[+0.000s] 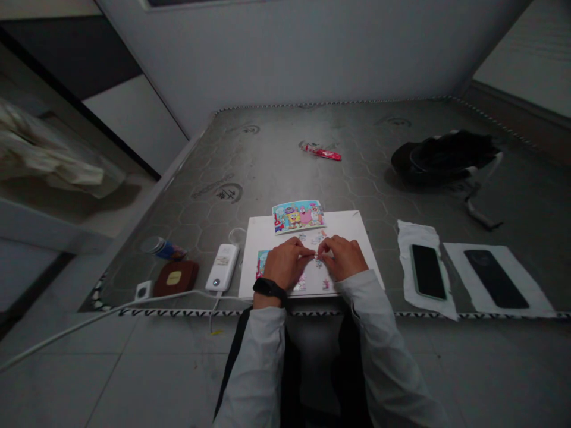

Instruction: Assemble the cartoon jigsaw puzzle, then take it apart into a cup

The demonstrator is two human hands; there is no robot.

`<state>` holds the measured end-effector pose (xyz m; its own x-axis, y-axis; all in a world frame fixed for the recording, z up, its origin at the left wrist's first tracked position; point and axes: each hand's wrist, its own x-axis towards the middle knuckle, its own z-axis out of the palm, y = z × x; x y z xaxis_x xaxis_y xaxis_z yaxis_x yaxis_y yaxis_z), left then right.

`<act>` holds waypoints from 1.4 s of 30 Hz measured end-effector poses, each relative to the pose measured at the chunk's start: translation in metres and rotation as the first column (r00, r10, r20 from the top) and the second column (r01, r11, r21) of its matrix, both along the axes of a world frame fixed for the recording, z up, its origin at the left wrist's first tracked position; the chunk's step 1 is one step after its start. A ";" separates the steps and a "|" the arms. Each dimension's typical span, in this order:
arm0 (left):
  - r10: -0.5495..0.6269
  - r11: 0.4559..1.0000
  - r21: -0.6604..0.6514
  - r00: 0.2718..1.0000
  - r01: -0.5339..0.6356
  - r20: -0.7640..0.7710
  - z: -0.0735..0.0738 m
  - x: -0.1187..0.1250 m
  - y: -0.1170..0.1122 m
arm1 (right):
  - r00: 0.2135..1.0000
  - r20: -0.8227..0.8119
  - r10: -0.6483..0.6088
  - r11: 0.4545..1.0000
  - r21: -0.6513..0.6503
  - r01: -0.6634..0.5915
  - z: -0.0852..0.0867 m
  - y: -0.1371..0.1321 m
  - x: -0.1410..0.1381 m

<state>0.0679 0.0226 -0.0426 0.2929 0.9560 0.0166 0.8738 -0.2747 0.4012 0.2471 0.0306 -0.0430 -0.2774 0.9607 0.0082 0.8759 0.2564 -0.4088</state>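
Observation:
A white board (348, 232) lies on the grey mattress near its front edge. A colourful cartoon picture card (298, 216) rests at the board's far side, and small puzzle pieces (317, 239) lie scattered on it. My left hand (284, 261) and my right hand (342, 257) are over the board, fingertips pinched together around a small piece between them. A black watch (269, 288) is on my left wrist.
Two phones (427, 271) (496, 277) lie on white cloths to the right. A white power bank (222, 267) with cable, a brown case (175, 277) and a small can (163, 247) sit to the left. A red wrapper (322, 152) and black cap (441, 156) lie farther back.

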 end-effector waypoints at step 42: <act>0.036 0.998 -0.063 0.993 -0.029 0.115 0.000 0.003 0.000 | 0.983 0.177 -0.042 0.983 -0.171 0.072 0.016 -0.007 -0.001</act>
<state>0.0704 0.0223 -0.0424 0.2613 0.9652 -0.0103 0.8283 -0.2188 0.5158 0.2459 0.0233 -0.0275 -0.2048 0.9570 -0.2053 0.9479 0.1416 -0.2853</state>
